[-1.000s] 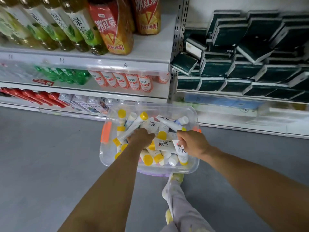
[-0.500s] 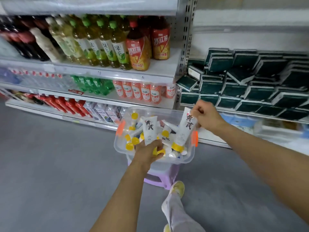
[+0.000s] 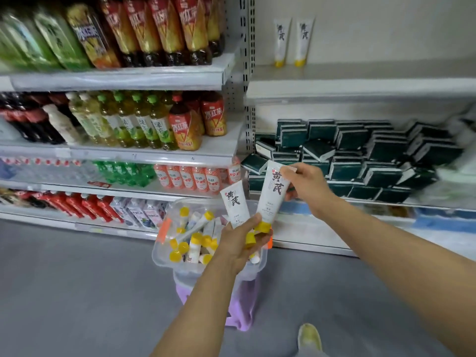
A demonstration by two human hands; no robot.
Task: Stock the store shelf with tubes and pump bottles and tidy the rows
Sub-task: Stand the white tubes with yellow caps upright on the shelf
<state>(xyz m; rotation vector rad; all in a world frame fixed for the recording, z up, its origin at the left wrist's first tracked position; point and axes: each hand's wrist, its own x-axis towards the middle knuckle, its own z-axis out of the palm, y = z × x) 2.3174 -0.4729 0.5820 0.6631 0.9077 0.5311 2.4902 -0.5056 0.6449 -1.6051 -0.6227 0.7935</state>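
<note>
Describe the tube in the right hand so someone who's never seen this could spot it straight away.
Find the clear bin of yellow-capped tubes on the purple stool. Above it both hands hold white tubes; the right hand pinches the top of the taller tube. It stands right of the shorter tube gripped by the left hand.

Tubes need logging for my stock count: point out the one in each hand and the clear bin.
Left-hand tube (image 3: 235, 203), head view, label.
Right-hand tube (image 3: 273, 192), head view, label.
Clear bin (image 3: 159, 256), head view, near-left rim.
</note>
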